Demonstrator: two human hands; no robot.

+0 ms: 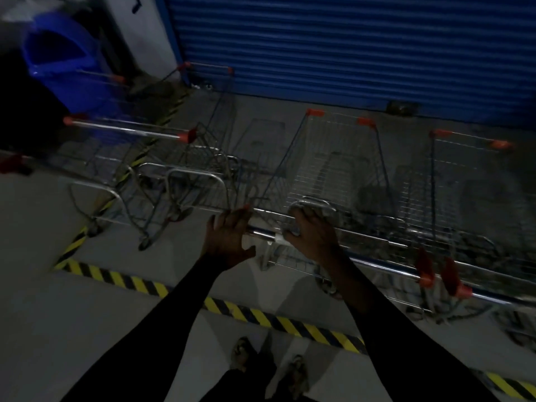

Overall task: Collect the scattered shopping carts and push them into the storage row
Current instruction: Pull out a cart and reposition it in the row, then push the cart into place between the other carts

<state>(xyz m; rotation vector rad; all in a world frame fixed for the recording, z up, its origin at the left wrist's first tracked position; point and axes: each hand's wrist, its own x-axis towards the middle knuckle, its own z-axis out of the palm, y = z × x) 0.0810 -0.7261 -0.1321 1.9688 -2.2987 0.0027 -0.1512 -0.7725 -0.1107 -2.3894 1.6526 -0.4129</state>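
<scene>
The frame is dark and blurred. A wire shopping cart (339, 158) with orange corner caps stands in front of me, its chrome handle bar (377, 262) running from the centre down to the right. My right hand (311, 232) grips this bar with its fingers curled over it. My left hand (229, 236) rests on the bar's left end with fingers spread and fairly straight. Another cart (470, 181) stands close on the right. Several nested carts (188, 175) form a row on the left, with a chrome handle (127, 130) toward me.
A blue roller shutter (348, 47) closes off the far side. A blue bin (61, 59) stands at the upper left. Yellow-and-black hazard tape (139, 282) crosses the grey floor before the carts. My feet (240, 355) stand just behind the tape.
</scene>
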